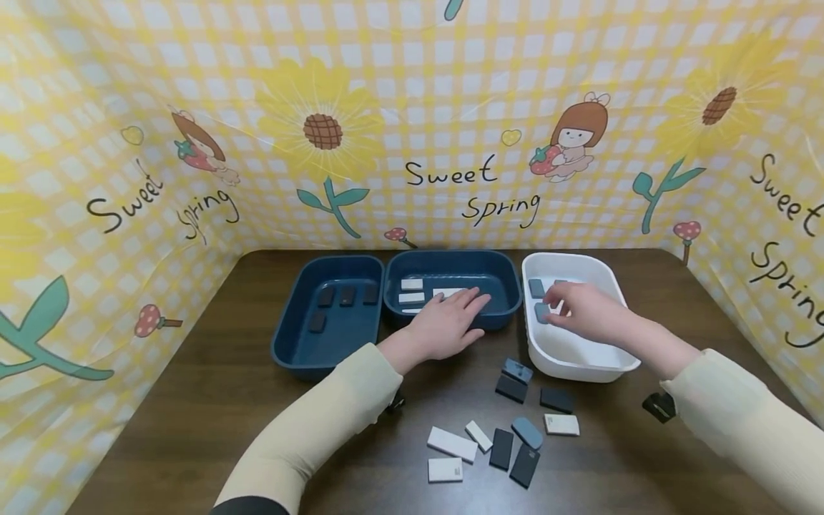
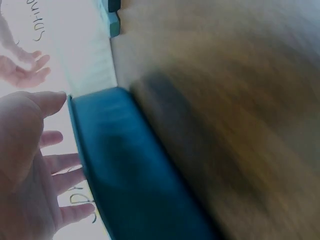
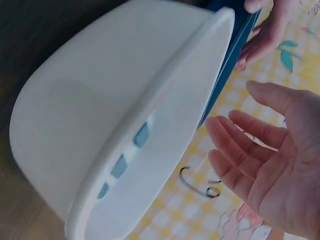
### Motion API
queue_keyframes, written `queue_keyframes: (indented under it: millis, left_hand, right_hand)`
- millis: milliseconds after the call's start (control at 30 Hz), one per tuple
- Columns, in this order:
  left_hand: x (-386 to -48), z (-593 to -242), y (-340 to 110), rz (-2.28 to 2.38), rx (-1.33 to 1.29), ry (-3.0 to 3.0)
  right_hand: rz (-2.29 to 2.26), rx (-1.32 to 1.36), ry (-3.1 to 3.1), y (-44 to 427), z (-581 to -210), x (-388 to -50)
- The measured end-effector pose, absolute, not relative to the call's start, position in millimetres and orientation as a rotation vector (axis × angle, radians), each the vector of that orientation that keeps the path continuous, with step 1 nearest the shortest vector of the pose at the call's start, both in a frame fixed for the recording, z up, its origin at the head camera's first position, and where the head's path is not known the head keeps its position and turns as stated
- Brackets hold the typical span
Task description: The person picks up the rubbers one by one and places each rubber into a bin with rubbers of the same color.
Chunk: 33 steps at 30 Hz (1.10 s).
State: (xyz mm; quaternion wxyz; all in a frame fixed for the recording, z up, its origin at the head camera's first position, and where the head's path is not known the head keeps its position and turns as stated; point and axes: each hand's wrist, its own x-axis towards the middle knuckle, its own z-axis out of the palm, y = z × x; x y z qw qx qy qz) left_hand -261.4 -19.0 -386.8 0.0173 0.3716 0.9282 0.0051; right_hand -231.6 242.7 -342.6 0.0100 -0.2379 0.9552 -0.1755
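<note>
My left hand (image 1: 447,325) is over the front part of the middle dark blue bin (image 1: 505,315), its fingers spread and holding nothing. Flat white blocks (image 1: 412,297) lie in that bin, partly hidden by the hand. Over the white bin (image 1: 582,370) is my right hand (image 1: 589,312). Its fingers are loosely bent, and the right wrist view shows nothing between them. Blue-grey blocks (image 3: 119,166) lie on the white bin's floor; one small blue-grey block (image 1: 542,312) is just below the right fingertips in the head view.
A left dark blue bin (image 1: 302,357) holds several black blocks (image 1: 347,295). In front of the bins, white blocks (image 1: 453,444), dark blocks (image 1: 501,449) and a rounded blue-grey block (image 1: 527,433) are scattered on the brown table (image 1: 212,400). A patterned cloth (image 1: 412,129) stands behind.
</note>
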Motion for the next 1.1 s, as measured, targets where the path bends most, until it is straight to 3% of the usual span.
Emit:
queue_keyframes:
  millis: [433,733,1100]
  left_hand:
    - [-239,-375,-71,-0.036,1.006,2.987]
    - [-221,-385,-96,0.051,0.939,3.017]
    - [-216,-389,-108,0.105,0.889,3.062]
  right_hand:
    - [-0.013,-1.384,2.894,198,-373,-204]
    - [0.353,-1.485,2.798,190,-397,-204]
    - [0.413,-1.504,2.782,189,-403,-207]
